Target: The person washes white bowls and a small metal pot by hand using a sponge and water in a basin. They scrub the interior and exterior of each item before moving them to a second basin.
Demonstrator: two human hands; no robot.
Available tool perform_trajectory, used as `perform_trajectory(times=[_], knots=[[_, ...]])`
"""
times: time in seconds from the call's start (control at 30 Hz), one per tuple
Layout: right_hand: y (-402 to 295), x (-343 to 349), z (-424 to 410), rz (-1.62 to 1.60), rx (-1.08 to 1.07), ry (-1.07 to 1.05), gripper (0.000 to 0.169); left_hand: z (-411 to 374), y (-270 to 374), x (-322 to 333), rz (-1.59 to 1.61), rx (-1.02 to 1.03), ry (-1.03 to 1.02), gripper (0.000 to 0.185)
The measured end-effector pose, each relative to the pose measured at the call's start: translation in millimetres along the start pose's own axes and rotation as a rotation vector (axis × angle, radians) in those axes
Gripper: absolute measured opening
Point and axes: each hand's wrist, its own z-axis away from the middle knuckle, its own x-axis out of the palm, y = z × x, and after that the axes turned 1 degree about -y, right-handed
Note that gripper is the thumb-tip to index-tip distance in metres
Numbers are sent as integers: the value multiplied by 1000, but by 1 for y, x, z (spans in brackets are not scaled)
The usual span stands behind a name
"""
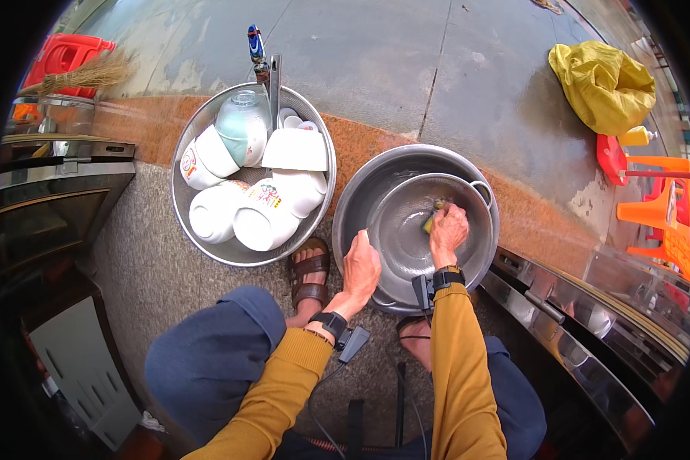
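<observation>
A perforated metal colander [397,241] with loop handles sits tilted inside a larger metal basin [351,201]. My left hand [361,267] grips the colander's left rim. Inside the colander, my right hand [449,229] presses a yellow-green scrubbing sponge [428,224] against the inner surface; the hand hides part of it. To the left stands a wide perforated metal basket [185,230]. White bowls [264,224] lie in it, several turned on their sides, along with a glass bowl [244,109] upside down, white spoons [292,119] and a metal-handled utensil [275,86].
An orange-brown stone threshold [362,138] runs beneath both vessels. Metal-framed doors [63,172] [575,328] flank me. A yellow sack [604,86], a red dustpan [611,161] and orange stools [661,213] are at far right. A straw broom [86,72] and red stool [63,54] are at far left.
</observation>
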Motion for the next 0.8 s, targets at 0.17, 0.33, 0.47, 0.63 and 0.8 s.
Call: perform_trajectory(times=[0.17,0.33,0.47,0.63,0.8], knots=[[-23,46,22,-7,-362,115,13,-3,2,8,49,82,43,26],[-37,40,71,-60,-451,-176,27,-5,-8,5,-13,90,55,27],[-34,33,80,-85,-486,-234,33,-6,-7,5,41,53,0,27],[-6,29,33,22,-620,-172,28,-5,-4,4,28,82,66,21],[40,0,-14,296,-538,-130,21,-7,-8,6,38,68,17,27]])
